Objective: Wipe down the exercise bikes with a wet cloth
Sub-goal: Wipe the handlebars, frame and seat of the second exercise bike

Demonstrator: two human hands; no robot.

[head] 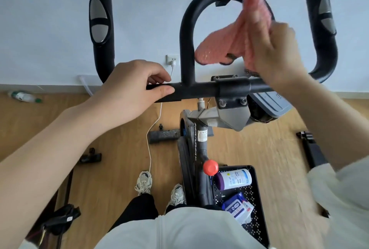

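Hands: left hand (129, 91) curls round the crossbar (199, 89) mid-frame; right hand (279, 55) clutches the cloth (235, 39) upper right, by the handlebar loop, contact blurred. Cloth looks light, limp and floppy, so bunch it in the palm; bike (201, 144) is rigid and heavy, brace by the bar. Count: one cloth, one bike, one basket (257, 188) holding one wipes canister (233, 178) and one wipes pack (237, 208).

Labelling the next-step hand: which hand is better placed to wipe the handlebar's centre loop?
Right, most likely. The right hand holds the pink cloth up by the centre loop. The left hand grips the crossbar and has no cloth.
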